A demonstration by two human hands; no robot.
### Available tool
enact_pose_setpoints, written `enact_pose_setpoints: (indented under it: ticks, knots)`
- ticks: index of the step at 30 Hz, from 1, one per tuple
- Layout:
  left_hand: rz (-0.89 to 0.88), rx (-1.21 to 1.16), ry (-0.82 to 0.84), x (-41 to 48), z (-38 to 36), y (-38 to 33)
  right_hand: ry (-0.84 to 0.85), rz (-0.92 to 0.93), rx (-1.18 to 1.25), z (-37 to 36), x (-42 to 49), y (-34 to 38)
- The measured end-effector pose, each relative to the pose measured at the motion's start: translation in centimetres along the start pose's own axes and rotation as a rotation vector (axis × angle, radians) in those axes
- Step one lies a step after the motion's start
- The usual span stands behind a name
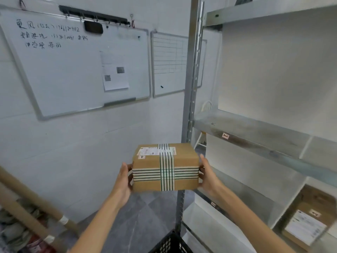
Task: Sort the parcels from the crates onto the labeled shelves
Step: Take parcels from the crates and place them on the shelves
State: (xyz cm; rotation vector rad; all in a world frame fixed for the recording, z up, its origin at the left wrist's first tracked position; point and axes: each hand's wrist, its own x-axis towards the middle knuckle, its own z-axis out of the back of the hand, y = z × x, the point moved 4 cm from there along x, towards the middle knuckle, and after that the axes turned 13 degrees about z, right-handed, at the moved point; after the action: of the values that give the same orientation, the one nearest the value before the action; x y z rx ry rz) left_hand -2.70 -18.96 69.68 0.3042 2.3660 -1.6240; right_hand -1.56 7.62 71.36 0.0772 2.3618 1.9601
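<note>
The parcel (165, 167) is clamped at both ends by the left hand (124, 181) and right hand (207, 176), fingers curled round it; the small shelf label (225, 136), right, may be misread.

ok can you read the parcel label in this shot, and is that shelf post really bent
Head view: the label on the parcel is soft, its print unreadable. Head view: wide-angle distortion bows the shelf post and tilts the whiteboard. Head view: the light is even, with no hard glare.

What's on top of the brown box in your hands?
The brown cardboard box carries on top a white shipping label, a small white sticker near it, and green-and-white striped tape. The tape covers part of the label; the print is too blurred to read.
</note>
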Motion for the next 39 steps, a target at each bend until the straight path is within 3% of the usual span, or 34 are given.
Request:
enact_pose_setpoints:
  ticks: [10, 17, 26, 39]
  knots:
    - [0.051, 0.057, 0.167, -1.4, -5.8, 1.0, -0.165, 0.132, -0.025, 6.2, -3.2, 2.5]
    - [-0.135, 0.219, 0.245, -2.9, -10.9, -0.2, -0.166, 0.099, 0.157, 10.8, -5.7, 3.3]
    - [-0.224, 0.323, 0.343, -6.2, -17.6, -0.1, -0.235, 0.121, 0.234, 16.2, -10.7, 4.2]
    - [-0.167, 0.311, 0.218, -13.2, -23.8, 4.6, -0.319, 0.147, 0.471, 18.6, -18.3, 2.2]
